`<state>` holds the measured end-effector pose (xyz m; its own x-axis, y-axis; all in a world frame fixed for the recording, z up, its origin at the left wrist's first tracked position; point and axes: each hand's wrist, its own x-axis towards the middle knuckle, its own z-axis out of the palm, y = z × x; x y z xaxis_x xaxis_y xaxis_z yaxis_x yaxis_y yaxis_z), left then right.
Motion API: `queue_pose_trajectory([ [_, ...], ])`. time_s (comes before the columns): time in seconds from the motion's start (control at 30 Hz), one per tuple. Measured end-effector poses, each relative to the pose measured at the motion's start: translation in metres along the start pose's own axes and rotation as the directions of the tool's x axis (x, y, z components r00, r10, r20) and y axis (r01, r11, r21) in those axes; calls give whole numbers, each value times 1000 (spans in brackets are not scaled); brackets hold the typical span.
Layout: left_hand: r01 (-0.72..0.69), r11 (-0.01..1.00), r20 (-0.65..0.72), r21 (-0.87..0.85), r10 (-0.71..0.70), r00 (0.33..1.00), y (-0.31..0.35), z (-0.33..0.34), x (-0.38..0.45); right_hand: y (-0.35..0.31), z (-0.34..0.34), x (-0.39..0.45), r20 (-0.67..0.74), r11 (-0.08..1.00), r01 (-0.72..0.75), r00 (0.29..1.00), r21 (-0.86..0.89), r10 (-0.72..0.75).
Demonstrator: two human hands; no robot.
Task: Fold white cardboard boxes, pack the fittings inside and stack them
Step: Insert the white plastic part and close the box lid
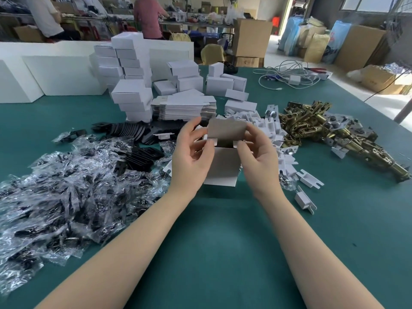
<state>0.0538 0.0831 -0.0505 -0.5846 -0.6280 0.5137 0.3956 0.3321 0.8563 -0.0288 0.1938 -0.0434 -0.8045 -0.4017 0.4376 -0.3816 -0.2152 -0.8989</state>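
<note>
A small white cardboard box (224, 166) stands upright on the green table (223, 241), top open, its lid flap (226, 129) raised toward the far side. My left hand (191, 157) grips the box's left side, thumb on the left side flap. My right hand (258, 157) holds the right side, fingertips pinching the right flap. A stack of flat box blanks (185, 108) lies just behind. Brass fittings (323, 128) are heaped to the right, white plastic pieces (276, 130) beside them. What is inside the box is hidden.
Bagged black parts (73, 181) in clear plastic spread over the left of the table, with loose black plates (133, 130) behind. Stacks of folded white boxes (131, 79) rise at the back. White cables (289, 76) lie far right. Two people stand at distant benches.
</note>
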Motion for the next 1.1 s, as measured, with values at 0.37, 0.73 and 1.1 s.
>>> queue_pose_trajectory([
  [0.37,-336,893,259,301,262,930,-20,-20,3,14,-17,-8,149,902,270,961,-337,-232],
  [0.73,-154,974,159,164,128,979,-12,-13,0,13,-15,-5,152,875,333,943,-352,-298],
  [1.1,-58,998,66,34,56,996,-1,-9,1,4,-4,-2,-24,932,251,964,-261,-267],
])
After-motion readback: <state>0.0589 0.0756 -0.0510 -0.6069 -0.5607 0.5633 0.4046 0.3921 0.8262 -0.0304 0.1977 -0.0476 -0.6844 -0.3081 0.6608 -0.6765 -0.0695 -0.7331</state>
